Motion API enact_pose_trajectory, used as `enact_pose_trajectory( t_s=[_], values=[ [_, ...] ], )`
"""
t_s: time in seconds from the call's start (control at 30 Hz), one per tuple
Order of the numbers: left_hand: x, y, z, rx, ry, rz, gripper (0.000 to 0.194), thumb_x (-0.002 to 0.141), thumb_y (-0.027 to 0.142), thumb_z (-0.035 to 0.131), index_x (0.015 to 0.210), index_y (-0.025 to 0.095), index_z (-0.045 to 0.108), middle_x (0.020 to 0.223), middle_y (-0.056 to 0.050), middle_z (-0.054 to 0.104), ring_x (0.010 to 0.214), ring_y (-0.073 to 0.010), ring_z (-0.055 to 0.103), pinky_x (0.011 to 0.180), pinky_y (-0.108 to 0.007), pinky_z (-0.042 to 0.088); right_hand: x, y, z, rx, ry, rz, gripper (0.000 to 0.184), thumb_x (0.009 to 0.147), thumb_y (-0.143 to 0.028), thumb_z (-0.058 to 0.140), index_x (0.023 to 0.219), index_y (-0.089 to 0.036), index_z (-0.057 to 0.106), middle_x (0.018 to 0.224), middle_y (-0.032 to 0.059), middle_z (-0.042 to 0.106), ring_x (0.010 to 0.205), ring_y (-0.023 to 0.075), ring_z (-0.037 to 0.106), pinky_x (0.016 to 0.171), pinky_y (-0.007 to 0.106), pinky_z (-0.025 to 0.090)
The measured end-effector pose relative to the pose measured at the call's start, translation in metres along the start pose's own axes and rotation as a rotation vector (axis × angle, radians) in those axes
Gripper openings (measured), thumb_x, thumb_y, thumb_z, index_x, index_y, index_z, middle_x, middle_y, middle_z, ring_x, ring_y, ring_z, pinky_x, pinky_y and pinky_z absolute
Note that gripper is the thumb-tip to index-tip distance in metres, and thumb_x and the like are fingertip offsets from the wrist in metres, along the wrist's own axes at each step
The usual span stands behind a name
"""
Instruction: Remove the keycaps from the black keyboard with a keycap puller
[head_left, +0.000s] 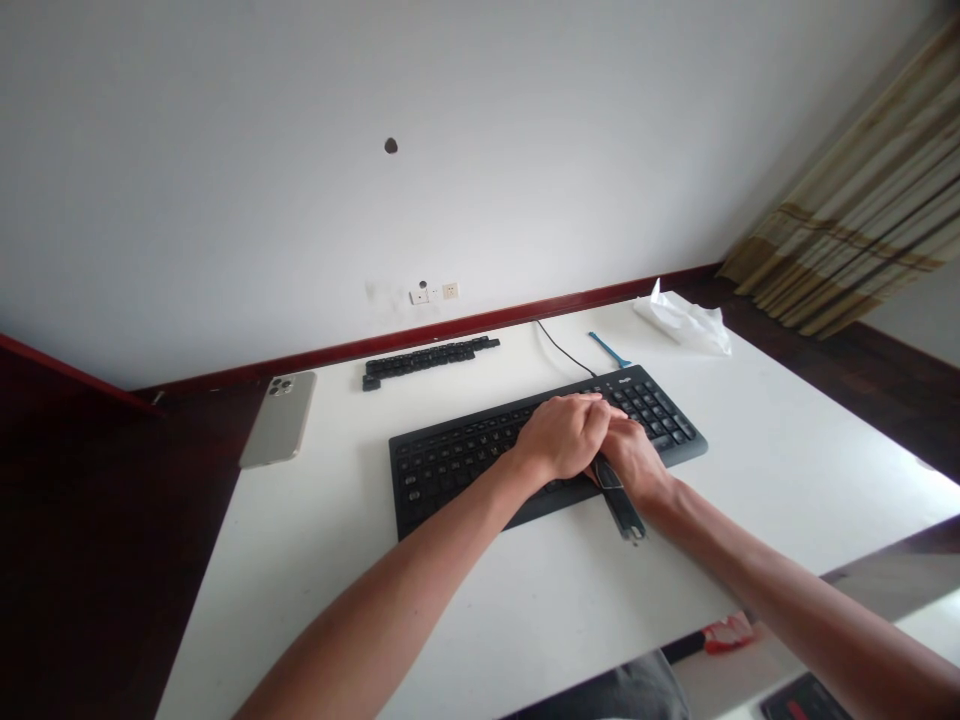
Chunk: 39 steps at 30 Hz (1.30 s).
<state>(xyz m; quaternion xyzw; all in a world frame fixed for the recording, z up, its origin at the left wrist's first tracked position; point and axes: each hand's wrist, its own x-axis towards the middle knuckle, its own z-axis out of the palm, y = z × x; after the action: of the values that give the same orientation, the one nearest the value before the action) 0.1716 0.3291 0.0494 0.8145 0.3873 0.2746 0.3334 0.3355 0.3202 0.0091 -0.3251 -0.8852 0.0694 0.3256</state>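
Note:
A black keyboard (465, 455) lies across the middle of a white table (787, 440). My left hand (562, 432) rests knuckles-up on its right-middle keys, fingers curled and pressed down. My right hand (637, 455) sits just beside and partly under it, closed round a thin black tool (621, 500) whose handle sticks out toward me over the keyboard's front edge. The tool's tip is hidden under my hands.
A row of loose black keycaps (429, 360) lies behind the keyboard. A phone (279, 417) lies face down, overhanging the left table edge. A blue tool (607, 350) and a crumpled white bag (684, 320) sit at the back right. The keyboard cable (562, 350) runs to the rear.

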Motion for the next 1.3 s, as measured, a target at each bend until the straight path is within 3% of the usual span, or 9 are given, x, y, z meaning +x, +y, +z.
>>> enact_pose_trajectory(
  t_s=[0.37, 0.87, 1.07, 1.2, 1.3],
  values=[
    [0.000, 0.000, -0.001, 0.012, -0.014, -0.022, 0.058, 0.108, 0.032, 0.022, 0.123, 0.022, 0.078, 0.132, -0.002, 0.074, 0.140, -0.0190, 0.057, 0.119, -0.033, 0.043, 0.001, 0.000, 0.000, -0.012, 0.012, -0.018, 0.029, 0.086, -0.015, 0.059, 0.058, -0.019, 0.067, 0.059, 0.0063, 0.070, 0.053, 0.0209, 0.065, 0.054, 0.031, 0.051],
    [0.000, -0.002, -0.001, -0.016, -0.015, -0.021, 0.058, 0.109, 0.034, 0.022, 0.120, 0.022, 0.078, 0.132, -0.002, 0.074, 0.139, -0.0197, 0.058, 0.118, -0.032, 0.043, -0.003, 0.000, 0.002, -0.003, 0.019, 0.009, 0.025, 0.084, -0.016, 0.061, 0.060, -0.020, 0.066, 0.060, 0.0059, 0.069, 0.059, 0.0219, 0.066, 0.057, 0.031, 0.051],
    [0.000, -0.003, -0.003, -0.049, -0.009, -0.052, 0.056, 0.109, 0.035, 0.025, 0.115, 0.023, 0.079, 0.127, -0.001, 0.076, 0.120, -0.0212, 0.070, 0.108, -0.030, 0.051, -0.004, -0.009, -0.003, 0.074, 0.047, -0.008, 0.025, 0.085, -0.008, 0.057, 0.063, -0.020, 0.063, 0.067, 0.0048, 0.066, 0.067, 0.0194, 0.063, 0.066, 0.030, 0.051],
    [0.000, -0.003, -0.004, -0.059, -0.004, -0.066, 0.058, 0.110, 0.038, 0.023, 0.113, 0.022, 0.079, 0.115, -0.003, 0.080, 0.109, -0.0209, 0.073, 0.101, -0.030, 0.054, -0.003, -0.009, -0.002, 0.077, 0.027, 0.037, 0.022, 0.084, -0.010, 0.058, 0.065, -0.019, 0.063, 0.065, 0.0039, 0.065, 0.062, 0.0181, 0.059, 0.062, 0.028, 0.048],
    [0.001, -0.005, -0.003, -0.085, -0.010, -0.052, 0.057, 0.111, 0.039, 0.024, 0.115, 0.021, 0.078, 0.117, -0.003, 0.079, 0.113, -0.0207, 0.073, 0.105, -0.031, 0.052, -0.001, -0.009, -0.002, 0.064, 0.006, 0.047, 0.024, 0.087, -0.011, 0.057, 0.064, -0.019, 0.061, 0.063, 0.0030, 0.062, 0.058, 0.0162, 0.055, 0.059, 0.027, 0.045]
  ],
)
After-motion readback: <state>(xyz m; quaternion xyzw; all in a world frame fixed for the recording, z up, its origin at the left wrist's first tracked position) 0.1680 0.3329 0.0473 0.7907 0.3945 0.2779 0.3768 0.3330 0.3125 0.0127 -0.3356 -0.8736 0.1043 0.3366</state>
